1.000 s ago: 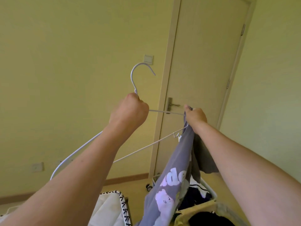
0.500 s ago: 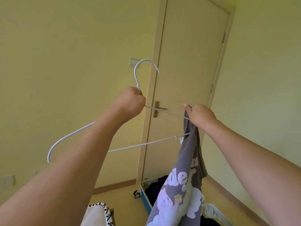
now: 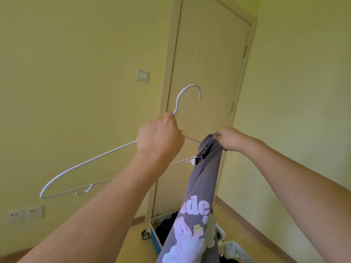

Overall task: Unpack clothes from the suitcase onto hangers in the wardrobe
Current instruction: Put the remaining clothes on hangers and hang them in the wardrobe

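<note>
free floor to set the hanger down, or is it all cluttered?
Bare floor lies left of the suitcase, between it and the wall with the sockets. A narrower strip runs right of the shirt along the skirting. The bottom centre is crowded: the open suitcase with dark clothes, and the hanging shirt.

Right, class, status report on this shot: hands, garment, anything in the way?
Left hand grips white wire hanger at the neck. Right hand pinches purple printed garment onto hanger's right end. Nothing in the way.
</note>
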Available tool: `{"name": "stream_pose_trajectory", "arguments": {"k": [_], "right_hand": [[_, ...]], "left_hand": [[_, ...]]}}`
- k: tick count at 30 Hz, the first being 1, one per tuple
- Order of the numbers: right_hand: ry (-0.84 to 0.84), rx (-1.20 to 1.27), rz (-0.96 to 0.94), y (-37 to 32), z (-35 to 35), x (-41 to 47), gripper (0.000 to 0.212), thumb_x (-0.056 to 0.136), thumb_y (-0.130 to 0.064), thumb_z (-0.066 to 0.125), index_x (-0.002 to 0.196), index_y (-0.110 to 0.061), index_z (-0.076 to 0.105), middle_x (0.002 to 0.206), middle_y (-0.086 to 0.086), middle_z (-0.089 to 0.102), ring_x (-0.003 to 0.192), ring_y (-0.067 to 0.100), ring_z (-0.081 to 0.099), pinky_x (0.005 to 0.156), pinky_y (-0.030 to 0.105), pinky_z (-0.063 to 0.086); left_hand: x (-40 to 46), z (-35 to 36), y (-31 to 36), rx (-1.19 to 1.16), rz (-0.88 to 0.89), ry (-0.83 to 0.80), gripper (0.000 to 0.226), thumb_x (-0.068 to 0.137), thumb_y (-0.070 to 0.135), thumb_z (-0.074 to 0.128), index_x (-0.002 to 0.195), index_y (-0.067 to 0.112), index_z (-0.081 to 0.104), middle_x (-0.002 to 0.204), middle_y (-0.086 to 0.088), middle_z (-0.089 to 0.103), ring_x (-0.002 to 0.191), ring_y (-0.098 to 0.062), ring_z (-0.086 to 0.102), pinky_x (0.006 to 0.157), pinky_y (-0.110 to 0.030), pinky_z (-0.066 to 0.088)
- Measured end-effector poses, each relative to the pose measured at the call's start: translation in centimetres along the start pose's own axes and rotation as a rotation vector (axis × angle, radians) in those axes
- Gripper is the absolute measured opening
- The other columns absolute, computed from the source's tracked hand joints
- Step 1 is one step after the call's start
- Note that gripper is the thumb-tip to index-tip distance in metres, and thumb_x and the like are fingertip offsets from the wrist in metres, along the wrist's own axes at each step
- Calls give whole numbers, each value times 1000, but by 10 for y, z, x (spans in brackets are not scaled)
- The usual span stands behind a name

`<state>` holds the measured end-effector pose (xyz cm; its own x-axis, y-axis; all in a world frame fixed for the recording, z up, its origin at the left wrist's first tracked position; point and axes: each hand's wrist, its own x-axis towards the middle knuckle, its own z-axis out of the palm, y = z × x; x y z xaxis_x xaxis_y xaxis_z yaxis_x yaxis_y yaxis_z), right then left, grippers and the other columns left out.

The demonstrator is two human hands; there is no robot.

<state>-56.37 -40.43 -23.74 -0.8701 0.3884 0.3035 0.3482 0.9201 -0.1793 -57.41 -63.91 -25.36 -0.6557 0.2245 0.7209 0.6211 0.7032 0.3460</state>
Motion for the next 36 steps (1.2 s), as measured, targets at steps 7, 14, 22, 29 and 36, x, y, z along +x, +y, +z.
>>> {"name": "stream_pose_trajectory", "arguments": {"k": [7,14,22,29,36], "right_hand": [[204,138,7,10,-2,-14,52,103,-38,36,58,-11,41,59,7,40,64,26,44,54,34,26],[371,182,-177,-4,3,-20,56,102,-38,42,53,-12,32,63,5,34,62,26,38,58,37,20],[353,195,78,28,-10,-18,61,101,-50,34,52,-13,36,54,7,41,57,27,43,51,34,26],[302,102,-37,14,-22,-34,58,103,-47,33,53,-17,30,55,6,36,57,25,39,57,35,27],[284,289,-212,-7,-17,-38,52,101,-46,39,62,-13,27,71,6,29,62,21,36,62,35,26]], "left_hand": [[-2,11,-1,-320,-129,-138,17,95,16,38,79,16,45,74,-3,55,77,-33,58,64,-36,46],[16,-4,2,-317,-153,-288,16,90,17,41,88,11,56,80,-5,61,73,-26,57,62,-30,44],[16,-24,17,-306,-74,-3,15,92,21,41,80,16,49,75,-2,56,78,-33,56,65,-35,44],[7,12,7,-475,-153,-273,22,93,16,40,72,11,44,68,-4,48,62,-26,42,55,-28,32],[1,12,31,-242,-42,-208,11,93,19,40,90,14,49,87,-6,55,84,-34,55,69,-33,42]]}}
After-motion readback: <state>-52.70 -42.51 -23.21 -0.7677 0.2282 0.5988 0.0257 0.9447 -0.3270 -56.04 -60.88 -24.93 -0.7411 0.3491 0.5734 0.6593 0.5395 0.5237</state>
